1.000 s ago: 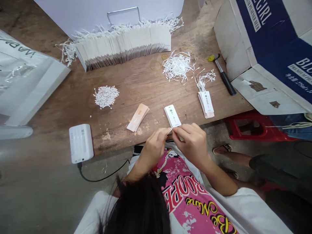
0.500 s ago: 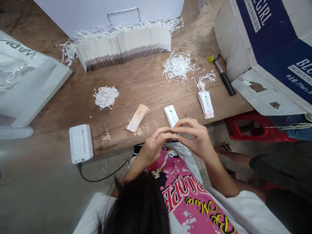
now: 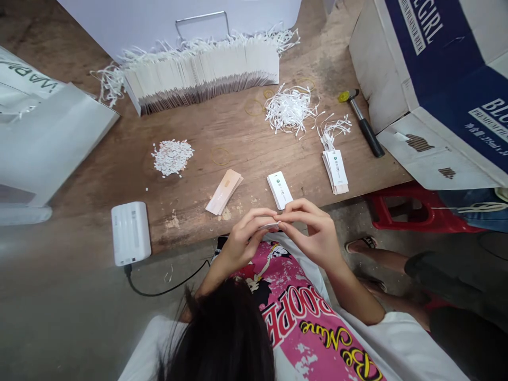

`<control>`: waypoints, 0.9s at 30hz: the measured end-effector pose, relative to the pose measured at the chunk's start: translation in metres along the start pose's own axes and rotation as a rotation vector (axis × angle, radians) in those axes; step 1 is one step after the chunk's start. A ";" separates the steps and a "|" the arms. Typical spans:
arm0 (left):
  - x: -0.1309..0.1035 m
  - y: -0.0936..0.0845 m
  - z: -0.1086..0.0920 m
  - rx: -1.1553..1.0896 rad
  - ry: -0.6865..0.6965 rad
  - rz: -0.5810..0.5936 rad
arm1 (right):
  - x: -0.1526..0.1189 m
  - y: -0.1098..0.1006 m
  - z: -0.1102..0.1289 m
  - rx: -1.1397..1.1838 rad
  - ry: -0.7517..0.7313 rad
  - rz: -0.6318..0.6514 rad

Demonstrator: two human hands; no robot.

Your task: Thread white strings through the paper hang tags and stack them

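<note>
Just off the table's front edge, my left hand [image 3: 246,236] pinches a thin white tag [image 3: 270,226], seen almost edge-on. My right hand [image 3: 311,228] meets it from the other side, its thumb and fingers closed at the tag's right end. Whether a string is in the fingers is too small to tell. Right behind my hands lies a small stack of white printed tags [image 3: 280,190]. To its left is a stack of pale orange tags [image 3: 224,191]. Strung tags [image 3: 335,170] lie in a bundle at the right, white strings spread above them.
A long row of tags [image 3: 206,71] stands at the back beside a heap of white strings [image 3: 289,108]. Small white pieces [image 3: 172,157] are piled at left, above a power bank [image 3: 130,233]. A hammer [image 3: 362,123] lies by the beer carton [image 3: 436,90]. Another person's leg [image 3: 391,260] shows at right.
Both hands have shifted slightly left and down with the tag, which shows more between them now. More of the white printed stack is uncovered. Things on the table have stayed put.
</note>
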State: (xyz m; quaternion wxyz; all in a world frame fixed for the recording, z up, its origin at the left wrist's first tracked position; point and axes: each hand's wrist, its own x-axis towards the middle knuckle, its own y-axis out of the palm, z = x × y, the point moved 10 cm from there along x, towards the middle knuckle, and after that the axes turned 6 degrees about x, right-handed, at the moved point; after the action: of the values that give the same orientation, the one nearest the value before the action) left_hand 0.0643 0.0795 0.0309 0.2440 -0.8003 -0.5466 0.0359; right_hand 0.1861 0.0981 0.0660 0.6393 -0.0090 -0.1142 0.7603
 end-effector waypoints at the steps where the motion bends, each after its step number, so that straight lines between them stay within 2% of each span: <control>1: 0.000 -0.001 0.000 -0.007 0.003 -0.004 | 0.000 -0.001 0.002 -0.023 -0.019 -0.011; 3: -0.001 -0.001 -0.001 -0.022 0.004 -0.006 | 0.000 -0.004 0.005 -0.046 -0.043 -0.048; 6: -0.001 0.001 0.002 -0.030 -0.021 0.012 | 0.002 -0.016 -0.001 0.016 0.025 -0.117; 10: -0.001 0.007 0.013 -0.027 -0.102 0.058 | 0.006 -0.038 -0.009 0.288 0.174 -0.250; 12: -0.002 0.010 0.018 -0.032 -0.144 0.085 | 0.009 -0.040 -0.006 0.460 0.216 -0.252; 15: -0.003 0.014 0.022 -0.081 -0.201 0.105 | 0.009 -0.038 -0.002 0.595 0.264 -0.207; 18: -0.004 0.018 0.024 -0.166 -0.268 0.125 | 0.002 -0.032 -0.009 0.670 0.329 -0.140; 27: -0.008 0.023 0.031 -0.431 -0.414 0.130 | -0.044 0.019 -0.063 0.886 0.705 0.055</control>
State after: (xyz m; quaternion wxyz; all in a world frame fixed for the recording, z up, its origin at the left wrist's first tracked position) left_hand 0.0711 0.0763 -0.0077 -0.0508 -0.8427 -0.5271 0.0967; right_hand 0.1858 0.0621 -0.0044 0.5616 0.0040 0.4366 0.7028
